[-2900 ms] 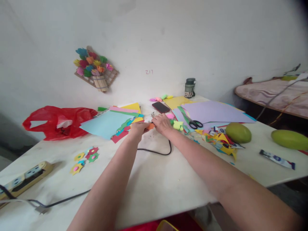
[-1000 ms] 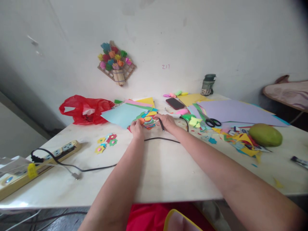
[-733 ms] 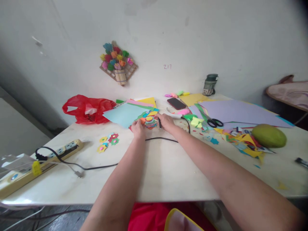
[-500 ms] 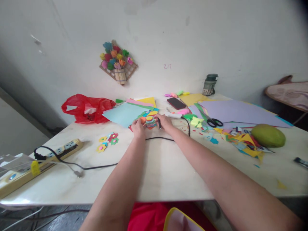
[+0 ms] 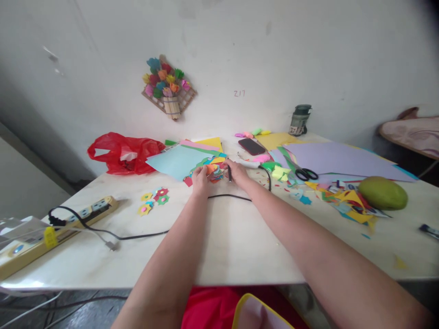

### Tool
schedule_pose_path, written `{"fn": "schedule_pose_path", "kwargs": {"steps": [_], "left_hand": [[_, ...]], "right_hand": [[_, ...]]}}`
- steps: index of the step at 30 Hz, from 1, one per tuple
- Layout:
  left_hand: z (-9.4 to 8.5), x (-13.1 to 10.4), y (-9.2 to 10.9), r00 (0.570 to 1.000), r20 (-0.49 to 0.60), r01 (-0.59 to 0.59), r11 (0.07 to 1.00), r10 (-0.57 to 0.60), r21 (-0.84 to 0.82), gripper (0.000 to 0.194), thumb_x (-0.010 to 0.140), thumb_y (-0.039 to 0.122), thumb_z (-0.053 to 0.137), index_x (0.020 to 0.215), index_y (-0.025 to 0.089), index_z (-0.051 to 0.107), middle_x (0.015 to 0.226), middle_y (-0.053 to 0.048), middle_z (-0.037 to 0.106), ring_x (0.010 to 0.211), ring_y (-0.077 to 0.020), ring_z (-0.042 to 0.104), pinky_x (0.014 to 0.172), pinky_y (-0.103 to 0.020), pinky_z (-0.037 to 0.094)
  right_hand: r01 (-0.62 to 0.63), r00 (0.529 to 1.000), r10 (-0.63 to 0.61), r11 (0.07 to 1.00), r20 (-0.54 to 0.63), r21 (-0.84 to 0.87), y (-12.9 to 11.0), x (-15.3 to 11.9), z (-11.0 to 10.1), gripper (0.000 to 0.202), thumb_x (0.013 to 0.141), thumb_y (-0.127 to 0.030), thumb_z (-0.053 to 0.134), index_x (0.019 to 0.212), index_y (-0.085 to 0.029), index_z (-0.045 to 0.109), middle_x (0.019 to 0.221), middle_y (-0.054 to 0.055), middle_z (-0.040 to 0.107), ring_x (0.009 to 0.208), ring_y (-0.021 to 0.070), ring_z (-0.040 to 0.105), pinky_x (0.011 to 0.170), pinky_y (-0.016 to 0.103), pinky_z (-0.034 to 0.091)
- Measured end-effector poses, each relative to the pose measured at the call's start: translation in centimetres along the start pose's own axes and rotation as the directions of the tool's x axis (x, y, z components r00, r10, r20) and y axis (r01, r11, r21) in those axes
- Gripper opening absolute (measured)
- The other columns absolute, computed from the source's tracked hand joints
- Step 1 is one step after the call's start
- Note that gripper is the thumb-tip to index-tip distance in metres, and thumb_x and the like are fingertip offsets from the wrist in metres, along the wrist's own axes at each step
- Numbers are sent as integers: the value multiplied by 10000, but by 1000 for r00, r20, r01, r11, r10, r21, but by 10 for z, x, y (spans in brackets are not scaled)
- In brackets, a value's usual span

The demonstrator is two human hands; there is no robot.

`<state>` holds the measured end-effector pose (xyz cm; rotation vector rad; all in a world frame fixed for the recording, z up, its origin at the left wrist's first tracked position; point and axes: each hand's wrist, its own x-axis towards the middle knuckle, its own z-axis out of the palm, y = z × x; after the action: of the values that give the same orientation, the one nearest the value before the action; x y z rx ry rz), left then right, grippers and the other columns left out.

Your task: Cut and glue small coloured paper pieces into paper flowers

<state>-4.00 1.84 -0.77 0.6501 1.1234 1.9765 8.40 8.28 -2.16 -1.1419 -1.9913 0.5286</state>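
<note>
Near the middle of the table, my left hand (image 5: 200, 180) pinches an orange paper piece (image 5: 210, 169). Just to its right, my right hand (image 5: 238, 173) has its fingers closed on a slim black pen (image 5: 229, 173), its lower end pointing down. Between and below the hands lies a pile of coloured paper cut-outs (image 5: 216, 176). Behind my right hand is a white corded tool (image 5: 249, 163), partly hidden, whose black cord crosses the table under my forearms. Several small paper flowers (image 5: 162, 196) lie to the left of my left hand.
A red plastic bag (image 5: 126, 153) and a light blue sheet (image 5: 176, 160) lie behind on the left. The power strip (image 5: 99, 208) is at the left edge. Rightward are a phone (image 5: 251, 146), black scissors (image 5: 306, 174), a purple sheet (image 5: 339, 157), paper scraps (image 5: 350, 203) and a green fruit (image 5: 382, 193).
My left hand has shifted slightly right with the orange paper piece, which now covers the yellow round cut-out more. My right hand and the pen have moved slightly right.
</note>
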Motion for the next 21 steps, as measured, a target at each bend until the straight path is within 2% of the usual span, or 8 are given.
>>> {"fn": "schedule_pose_path", "kwargs": {"steps": [3, 11, 17, 21], "left_hand": [[0, -1, -1, 998, 38, 47, 999, -48, 21, 153, 741, 194, 601, 627, 176, 500, 625, 9, 511, 636, -123, 602, 709, -310, 570], [0, 5, 0, 985, -71, 162, 987, -160, 18, 117, 773, 117, 556, 702, 180, 487, 767, -33, 536, 753, -162, 642, 739, -340, 568], [-1, 7, -1, 981, -69, 180, 983, -181, -16, 122, 761, 112, 564, 742, 192, 474, 786, -38, 538, 803, -182, 647, 771, -369, 565], [-1, 5, 1, 983, -55, 176, 984, -178, -40, 115, 779, 102, 533, 752, 188, 462, 773, -37, 538, 767, -170, 643, 766, -375, 566]], "right_hand": [[9, 1000, -7, 995, 18, -102, -1, 2, -3, 348, 882, -378, 399, 1027, -227, 678, 789, 18, 694, 676, 172, 619, 604, 255, 424], [83, 995, -56, 931, 83, -356, -4, 12, -10, 333, 842, -210, 457, 1090, -266, 671, 851, 23, 684, 773, 177, 609, 637, 239, 379], [113, 992, -82, 924, 101, -365, -4, 16, -12, 326, 829, -190, 494, 1071, -291, 687, 862, 16, 699, 775, 181, 613, 656, 245, 390], [110, 993, -91, 945, 75, -307, -1, 19, -9, 305, 832, -195, 489, 1025, -284, 708, 864, 18, 712, 791, 194, 629, 670, 260, 406]]}}
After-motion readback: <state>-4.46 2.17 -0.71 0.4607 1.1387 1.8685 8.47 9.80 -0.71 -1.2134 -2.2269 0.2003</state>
